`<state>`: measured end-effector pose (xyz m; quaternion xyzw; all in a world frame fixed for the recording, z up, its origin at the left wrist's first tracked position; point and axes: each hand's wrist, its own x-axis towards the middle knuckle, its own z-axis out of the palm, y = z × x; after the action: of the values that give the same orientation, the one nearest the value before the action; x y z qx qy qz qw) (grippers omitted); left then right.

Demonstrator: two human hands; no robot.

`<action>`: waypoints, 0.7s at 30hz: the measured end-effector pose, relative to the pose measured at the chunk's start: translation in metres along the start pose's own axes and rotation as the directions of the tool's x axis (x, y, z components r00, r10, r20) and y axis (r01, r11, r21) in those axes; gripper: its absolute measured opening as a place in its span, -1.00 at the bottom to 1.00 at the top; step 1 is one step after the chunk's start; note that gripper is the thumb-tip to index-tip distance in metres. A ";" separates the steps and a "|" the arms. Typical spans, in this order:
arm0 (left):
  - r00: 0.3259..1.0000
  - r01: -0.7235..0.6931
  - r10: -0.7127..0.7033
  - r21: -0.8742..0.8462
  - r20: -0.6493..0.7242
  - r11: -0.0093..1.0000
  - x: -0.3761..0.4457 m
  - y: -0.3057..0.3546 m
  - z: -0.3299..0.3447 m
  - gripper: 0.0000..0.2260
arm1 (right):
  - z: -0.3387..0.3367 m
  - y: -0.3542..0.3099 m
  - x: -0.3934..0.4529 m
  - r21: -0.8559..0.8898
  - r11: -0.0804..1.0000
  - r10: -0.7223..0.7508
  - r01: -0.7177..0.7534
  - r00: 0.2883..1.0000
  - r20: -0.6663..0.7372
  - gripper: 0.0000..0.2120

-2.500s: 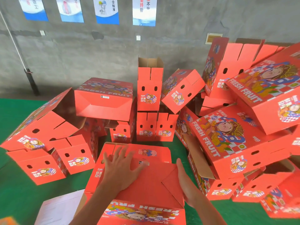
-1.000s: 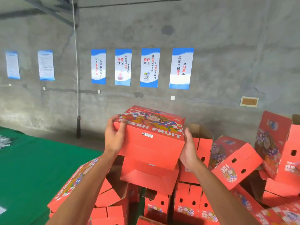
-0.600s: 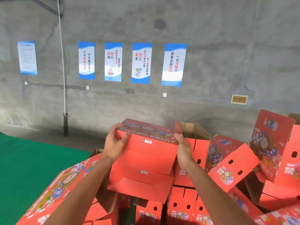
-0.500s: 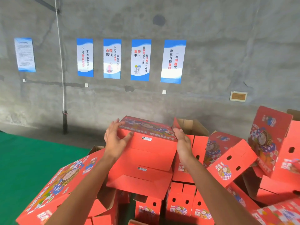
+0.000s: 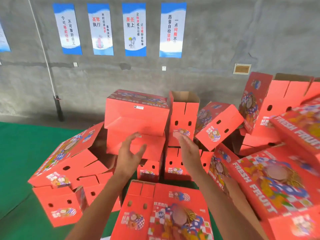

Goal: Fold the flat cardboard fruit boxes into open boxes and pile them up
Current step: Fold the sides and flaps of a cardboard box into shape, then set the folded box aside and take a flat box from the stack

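Both hands, left hand (image 5: 129,153) and right hand (image 5: 187,149), are held open, gripping nothing; the flat red printed cardboard fruit box (image 5: 166,213) below looks light, stiff, best gripped at its edges.

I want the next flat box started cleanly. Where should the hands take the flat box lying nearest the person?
Probably by its two long side edges, one hand from each side. The flat box lies face up below both open hands, left hand and right hand, with its slotted flaps at the far end, towards the pile of folded boxes.
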<state>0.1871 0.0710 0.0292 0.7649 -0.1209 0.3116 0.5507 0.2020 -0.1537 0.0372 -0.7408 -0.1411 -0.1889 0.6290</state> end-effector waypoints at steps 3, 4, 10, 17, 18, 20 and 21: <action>0.979 0.189 -0.188 0.002 0.078 0.982 -0.075 -0.038 0.007 -0.66 | -0.021 0.048 -0.061 -0.116 0.990 0.093 -0.086 0.994 0.057 -0.64; 0.963 0.248 -0.250 0.034 0.100 0.968 -0.098 -0.052 0.008 -0.67 | -0.027 0.061 -0.079 -0.127 0.984 0.135 -0.127 0.989 0.061 -0.68; 0.873 0.433 -0.470 0.233 0.134 0.871 -0.199 -0.102 0.016 -0.62 | -0.052 0.121 -0.166 -0.136 0.935 0.337 -0.327 0.940 0.055 -0.67; 0.710 0.300 -0.669 0.766 0.219 0.568 -0.264 -0.121 0.013 -0.02 | -0.066 0.169 -0.247 -0.250 0.841 0.513 -0.480 0.854 0.087 -0.67; 0.675 0.278 -0.699 0.796 0.235 0.537 -0.268 -0.123 0.011 0.06 | -0.069 0.176 -0.262 -0.337 0.816 0.531 -0.470 0.839 0.115 -0.67; 0.628 0.223 -0.737 0.850 0.249 0.478 -0.273 -0.123 0.006 0.15 | -0.073 0.189 -0.287 -0.513 0.797 0.458 -0.318 0.872 0.171 -0.66; 0.619 0.207 -0.746 0.865 0.246 0.456 -0.275 -0.120 0.004 0.15 | -0.074 0.193 -0.297 -0.570 0.789 0.402 -0.229 0.894 0.197 -0.64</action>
<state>0.0386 0.0673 -0.2311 0.9757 0.0925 -0.1093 0.1660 0.0171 -0.2506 -0.2580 -0.9188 -0.0522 0.0063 0.3913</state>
